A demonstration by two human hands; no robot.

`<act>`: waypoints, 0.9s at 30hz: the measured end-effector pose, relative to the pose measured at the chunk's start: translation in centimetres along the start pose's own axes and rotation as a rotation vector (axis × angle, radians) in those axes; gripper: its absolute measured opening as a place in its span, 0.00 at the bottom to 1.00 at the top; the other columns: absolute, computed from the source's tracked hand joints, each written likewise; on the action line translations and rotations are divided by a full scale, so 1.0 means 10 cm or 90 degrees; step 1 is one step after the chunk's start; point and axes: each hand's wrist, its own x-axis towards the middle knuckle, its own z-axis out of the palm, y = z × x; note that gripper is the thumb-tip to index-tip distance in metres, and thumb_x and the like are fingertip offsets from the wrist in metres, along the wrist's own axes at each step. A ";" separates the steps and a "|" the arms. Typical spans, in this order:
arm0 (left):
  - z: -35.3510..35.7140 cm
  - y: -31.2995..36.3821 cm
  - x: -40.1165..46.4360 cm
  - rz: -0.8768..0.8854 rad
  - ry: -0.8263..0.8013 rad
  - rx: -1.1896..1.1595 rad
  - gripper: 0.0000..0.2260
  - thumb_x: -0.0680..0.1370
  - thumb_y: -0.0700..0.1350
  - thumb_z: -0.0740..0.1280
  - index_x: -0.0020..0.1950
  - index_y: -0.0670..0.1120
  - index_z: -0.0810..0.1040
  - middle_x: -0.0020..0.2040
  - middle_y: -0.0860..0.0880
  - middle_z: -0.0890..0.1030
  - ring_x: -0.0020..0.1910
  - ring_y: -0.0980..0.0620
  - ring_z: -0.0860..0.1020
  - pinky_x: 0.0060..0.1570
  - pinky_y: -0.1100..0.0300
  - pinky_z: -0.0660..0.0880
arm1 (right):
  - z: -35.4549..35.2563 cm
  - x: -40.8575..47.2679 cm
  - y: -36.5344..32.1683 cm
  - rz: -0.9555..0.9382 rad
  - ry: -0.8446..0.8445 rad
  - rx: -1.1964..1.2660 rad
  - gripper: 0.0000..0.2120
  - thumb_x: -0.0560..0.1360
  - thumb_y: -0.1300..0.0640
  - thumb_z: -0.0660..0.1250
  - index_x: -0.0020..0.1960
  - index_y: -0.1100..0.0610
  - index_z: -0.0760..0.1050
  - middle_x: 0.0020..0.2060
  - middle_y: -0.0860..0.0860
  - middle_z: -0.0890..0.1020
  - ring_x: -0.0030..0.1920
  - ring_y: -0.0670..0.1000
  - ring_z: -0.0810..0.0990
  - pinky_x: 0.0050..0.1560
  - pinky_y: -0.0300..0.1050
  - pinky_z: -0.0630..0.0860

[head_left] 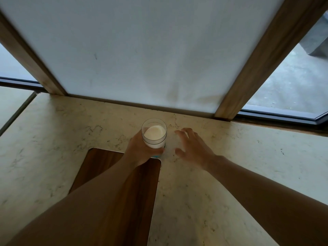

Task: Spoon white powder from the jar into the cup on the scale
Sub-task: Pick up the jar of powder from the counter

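Note:
A clear glass jar (pixel 154 134) with white powder inside stands upright near the back of the marble counter (pixel 204 183). My left hand (pixel 140 153) is wrapped around its lower part from the left and front. My right hand (pixel 192 146) hovers just right of the jar with fingers spread, holding nothing and not touching it. No lid sits on the jar. A bit of blue shows under my left fingers at the jar's base. No cup, scale or spoon is in view.
A dark wooden board (pixel 115 183) is set into the counter beneath my left forearm. A frosted window panel (pixel 142 50) with wooden frame posts (pixel 262 59) rises right behind the jar.

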 end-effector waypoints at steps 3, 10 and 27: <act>-0.01 0.07 -0.07 0.012 -0.006 0.003 0.37 0.60 0.56 0.82 0.63 0.63 0.66 0.56 0.66 0.75 0.57 0.62 0.75 0.61 0.58 0.74 | -0.11 -0.13 -0.01 0.014 0.009 -0.001 0.33 0.77 0.45 0.67 0.77 0.49 0.56 0.77 0.55 0.59 0.75 0.58 0.61 0.72 0.56 0.65; -0.12 0.45 -0.47 0.053 -0.004 0.005 0.34 0.58 0.60 0.80 0.60 0.65 0.69 0.56 0.63 0.78 0.56 0.62 0.77 0.60 0.55 0.77 | -0.46 -0.62 -0.09 0.017 0.034 0.014 0.33 0.78 0.45 0.66 0.77 0.49 0.54 0.78 0.55 0.57 0.75 0.59 0.60 0.72 0.56 0.63; 0.09 1.25 -1.85 0.077 -0.064 0.031 0.35 0.60 0.53 0.82 0.64 0.54 0.73 0.55 0.56 0.81 0.56 0.56 0.79 0.60 0.51 0.77 | -0.82 -2.15 -0.06 0.060 0.071 0.051 0.34 0.77 0.41 0.65 0.77 0.48 0.55 0.78 0.53 0.56 0.76 0.61 0.60 0.72 0.60 0.65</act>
